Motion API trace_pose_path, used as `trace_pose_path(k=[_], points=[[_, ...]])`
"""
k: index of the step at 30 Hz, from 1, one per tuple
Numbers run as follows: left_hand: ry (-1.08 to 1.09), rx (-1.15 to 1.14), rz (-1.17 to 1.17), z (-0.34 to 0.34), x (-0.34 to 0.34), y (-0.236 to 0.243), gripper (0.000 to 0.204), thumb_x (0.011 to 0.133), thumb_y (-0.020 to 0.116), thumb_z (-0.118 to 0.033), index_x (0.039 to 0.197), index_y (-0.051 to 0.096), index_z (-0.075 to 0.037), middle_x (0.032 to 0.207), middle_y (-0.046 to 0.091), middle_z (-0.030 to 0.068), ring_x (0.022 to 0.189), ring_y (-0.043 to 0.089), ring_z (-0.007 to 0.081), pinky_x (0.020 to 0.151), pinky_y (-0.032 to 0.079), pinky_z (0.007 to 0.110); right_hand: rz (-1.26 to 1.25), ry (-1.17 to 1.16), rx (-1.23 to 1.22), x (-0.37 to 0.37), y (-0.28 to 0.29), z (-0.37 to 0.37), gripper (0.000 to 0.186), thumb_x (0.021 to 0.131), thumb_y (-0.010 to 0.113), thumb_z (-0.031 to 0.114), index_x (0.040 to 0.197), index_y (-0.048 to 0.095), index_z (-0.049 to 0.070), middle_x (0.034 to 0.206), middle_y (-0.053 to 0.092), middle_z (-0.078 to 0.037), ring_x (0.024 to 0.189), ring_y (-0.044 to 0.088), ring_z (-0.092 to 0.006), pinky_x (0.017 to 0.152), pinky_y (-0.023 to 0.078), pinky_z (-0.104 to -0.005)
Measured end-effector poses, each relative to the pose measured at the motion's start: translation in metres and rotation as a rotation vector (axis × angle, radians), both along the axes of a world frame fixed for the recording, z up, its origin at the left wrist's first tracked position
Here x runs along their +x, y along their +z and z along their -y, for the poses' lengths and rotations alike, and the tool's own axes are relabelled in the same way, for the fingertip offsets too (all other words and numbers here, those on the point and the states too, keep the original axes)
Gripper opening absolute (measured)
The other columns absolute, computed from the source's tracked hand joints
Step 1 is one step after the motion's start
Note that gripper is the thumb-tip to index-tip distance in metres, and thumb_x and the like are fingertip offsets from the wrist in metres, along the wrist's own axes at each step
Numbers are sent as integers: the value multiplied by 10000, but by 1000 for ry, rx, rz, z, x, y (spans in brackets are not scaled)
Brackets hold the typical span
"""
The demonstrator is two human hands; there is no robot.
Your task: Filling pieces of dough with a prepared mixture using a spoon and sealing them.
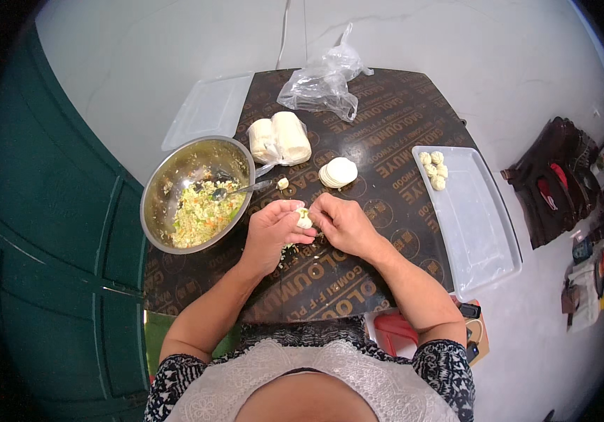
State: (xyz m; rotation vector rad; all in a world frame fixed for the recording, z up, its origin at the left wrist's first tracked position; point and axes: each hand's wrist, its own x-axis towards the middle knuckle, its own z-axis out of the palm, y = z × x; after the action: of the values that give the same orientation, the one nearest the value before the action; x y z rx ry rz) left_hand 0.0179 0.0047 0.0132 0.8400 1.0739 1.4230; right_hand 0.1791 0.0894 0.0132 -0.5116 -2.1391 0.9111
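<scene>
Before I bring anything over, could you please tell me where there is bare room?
Bare table lies between the wrapper stack and tray; the tray's near end is free too. Crowded: the left, by bowl and packs; the near middle, by left hand and right hand.

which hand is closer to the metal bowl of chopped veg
Left. The left hand is just right of the metal bowl, not touching it; the right hand is farther right, beyond the small white dumpling.
</scene>
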Motion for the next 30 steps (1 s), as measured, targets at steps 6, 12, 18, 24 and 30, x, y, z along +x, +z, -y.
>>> trace_pose_path(k=[6,12,18,24,30], points=[[1,32,-246,-1,1,-8,191,928,522,-31,1078,589,66,920,662,129,759,668,176,671,584,284,194,38,310,3,7,2,105,830,626,63,855,531,25,759,594,-158,733,611,-357,606,485,-388],[53,101,-384,-2,3,-14,206,922,520,-5,1115,552,59,941,655,122,760,656,148,651,573,261,121,20,169,4,7,-3,135,869,593,130,874,501,32,784,593,-175,695,596,-391,588,476,-446],[44,61,-176,-2,-2,-1,263,930,531,-52,1172,497,46,982,639,133,788,656,157,650,566,253,127,29,164,3,4,-3,129,870,597,116,847,516,19,755,585,-178,704,604,-373,590,472,-434],[-7,19,65,0,-1,-1,228,929,530,-74,1111,554,61,944,648,146,767,673,187,649,575,272,-3,8,63,-1,-2,-1,127,857,599,86,802,502,26,730,579,-166,687,605,-356,572,467,-424],[22,-3,-184,2,2,-2,178,916,553,-48,1024,625,74,879,673,139,717,671,186,643,581,280,142,73,383,3,6,0,126,848,606,99,833,503,29,724,575,-154,682,602,-361,571,477,-424]])
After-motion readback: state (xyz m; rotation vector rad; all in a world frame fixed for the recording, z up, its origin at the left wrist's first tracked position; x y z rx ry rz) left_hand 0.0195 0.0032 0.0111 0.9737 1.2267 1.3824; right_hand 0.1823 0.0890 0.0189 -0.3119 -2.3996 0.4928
